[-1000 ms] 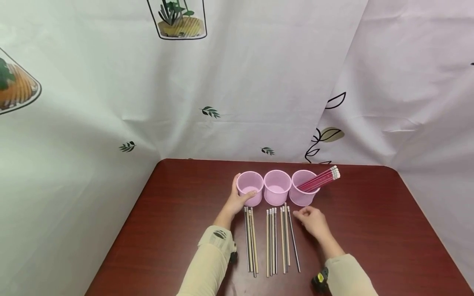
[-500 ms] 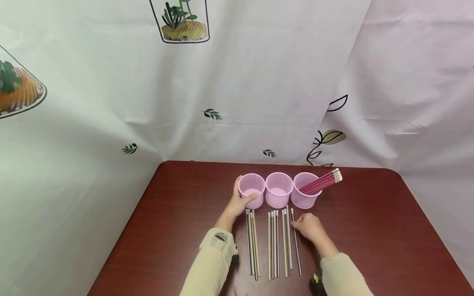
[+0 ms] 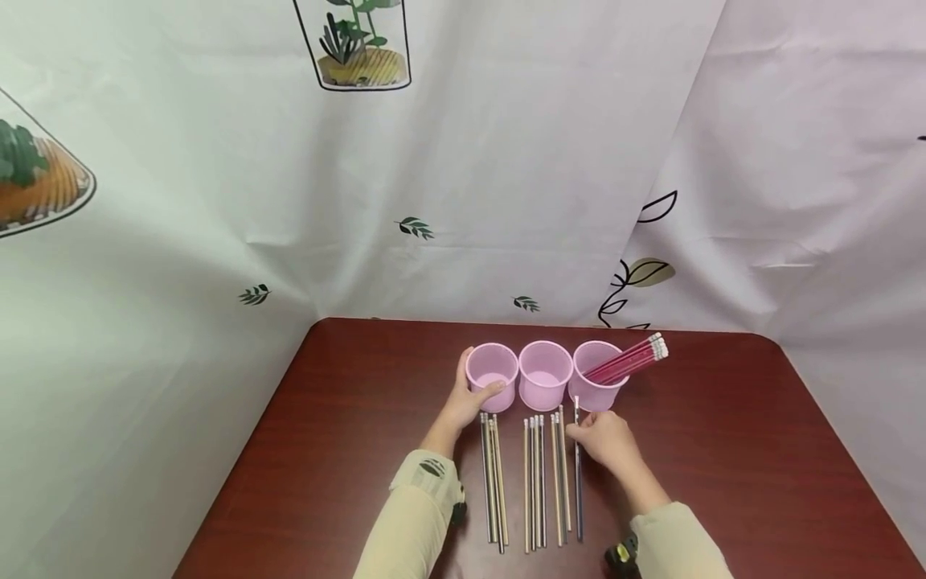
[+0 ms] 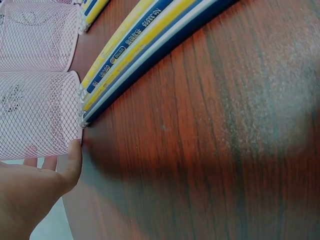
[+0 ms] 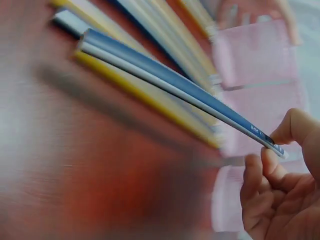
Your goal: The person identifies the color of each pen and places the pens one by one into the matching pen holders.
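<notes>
Three pink mesh pencil cups stand in a row on the table. My left hand (image 3: 463, 400) holds the left cup (image 3: 499, 396), with the thumb across its front and the fingers around its far left side; the left wrist view shows the thumb at the rim of this cup (image 4: 42, 115). My right hand (image 3: 611, 442) pinches a blue pencil (image 3: 579, 490) near its eraser end, below the right cup (image 3: 592, 396). In the right wrist view the blue pencil (image 5: 175, 87) slants above the table, its shadow beneath. Red pencils (image 3: 625, 359) lean out of the right cup.
The middle cup (image 3: 542, 394) touches both neighbours. Yellow and blue pencils lie in groups before the cups: a left group (image 3: 493, 482), a middle group (image 3: 534, 482) and a right group (image 3: 561, 482). A white printed cloth (image 3: 470, 161) hangs behind the brown table (image 3: 362, 434).
The right hand has taken hold of the rightmost pencil, which has shifted away from its group, straightened and risen toward the right cup. The left hand stays on the left cup.
</notes>
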### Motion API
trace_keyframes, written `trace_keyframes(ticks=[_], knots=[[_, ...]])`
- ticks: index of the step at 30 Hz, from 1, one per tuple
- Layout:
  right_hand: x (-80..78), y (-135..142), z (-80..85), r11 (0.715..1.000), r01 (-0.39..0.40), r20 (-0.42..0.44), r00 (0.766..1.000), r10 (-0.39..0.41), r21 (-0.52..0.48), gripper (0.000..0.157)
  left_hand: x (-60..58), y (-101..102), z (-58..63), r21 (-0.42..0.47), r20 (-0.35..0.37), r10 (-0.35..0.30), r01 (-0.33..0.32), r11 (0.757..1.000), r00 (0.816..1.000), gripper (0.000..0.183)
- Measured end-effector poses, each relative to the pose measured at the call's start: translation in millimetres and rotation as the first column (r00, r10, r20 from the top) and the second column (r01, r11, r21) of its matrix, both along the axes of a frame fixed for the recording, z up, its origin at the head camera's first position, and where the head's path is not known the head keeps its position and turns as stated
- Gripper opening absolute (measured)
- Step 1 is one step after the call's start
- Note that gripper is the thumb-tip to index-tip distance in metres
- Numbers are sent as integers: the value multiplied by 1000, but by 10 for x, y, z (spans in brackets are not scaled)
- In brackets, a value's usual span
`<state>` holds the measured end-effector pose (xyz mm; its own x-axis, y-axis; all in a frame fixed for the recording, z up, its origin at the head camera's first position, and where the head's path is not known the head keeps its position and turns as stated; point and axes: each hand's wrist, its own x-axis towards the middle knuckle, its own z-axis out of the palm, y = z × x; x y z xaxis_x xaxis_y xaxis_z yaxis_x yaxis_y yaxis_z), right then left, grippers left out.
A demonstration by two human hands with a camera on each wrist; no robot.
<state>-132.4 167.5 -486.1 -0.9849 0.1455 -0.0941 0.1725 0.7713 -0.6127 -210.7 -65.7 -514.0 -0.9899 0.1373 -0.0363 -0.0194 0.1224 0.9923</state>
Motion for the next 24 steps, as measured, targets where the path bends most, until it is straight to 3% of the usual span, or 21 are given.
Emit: trace_keyframes(ticks=[8, 11, 13, 16, 21, 24], knots=[[-124, -2, 542, 991, -20, -124, 992, 4, -135, 19, 150, -59, 244, 73, -19, -19, 21, 997, 1000, 90], [-205, 15, 734, 986, -20, -184, 983, -10, -163, 17, 145, -59, 250, 90, -37, -14, 17, 996, 999, 89], [-250, 15, 840, 979, -20, -229, 973, -28, -201, 20, 110, -58, 193, 94, -47, 0, 4, 996, 999, 89], [-309, -10, 951, 956, -13, -321, 943, -85, -292, 19, 33, -55, 76, 74, -66, 26, -21, 997, 997, 90], [-383, -76, 1003, 887, -63, -476, 860, -184, -457, 9, -52, -36, -3, 7, -85, 41, -40, 999, 996, 94], [-419, -97, 921, 881, -55, -488, 848, -208, -471, 5, -62, -29, 23, -36, -84, 31, -34, 999, 996, 97]])
